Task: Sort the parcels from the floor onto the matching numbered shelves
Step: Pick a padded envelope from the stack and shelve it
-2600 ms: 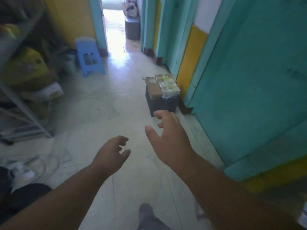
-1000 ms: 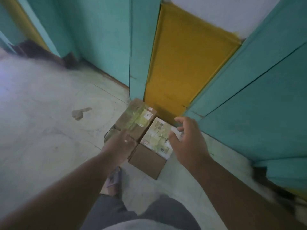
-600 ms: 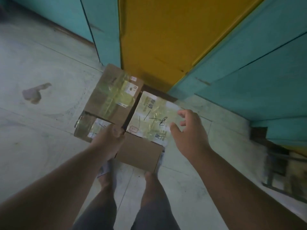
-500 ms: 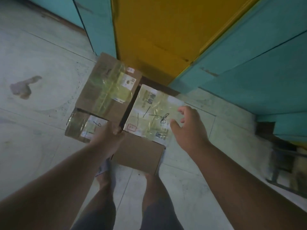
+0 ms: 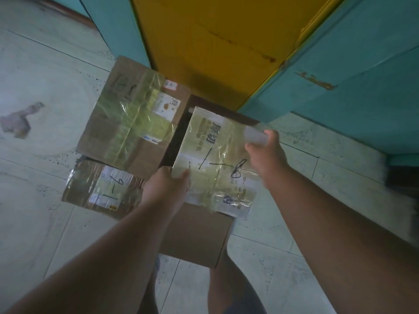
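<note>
While parcels crowd pale tiles (image 5: 272,264)

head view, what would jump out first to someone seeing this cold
Both hands, left hand and right hand, grip the tape-wrapped box at centre, with "1-8" scrawled on top. Left of it lie a bigger taped carton and a small parcel marked "1-6". Behind them rises a yellow wall panel between teal doors.

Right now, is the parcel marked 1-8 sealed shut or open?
Sealed: the parcel marked 1-8 has clear tape across its closed top. The left hand and right hand grip its edges.
</note>
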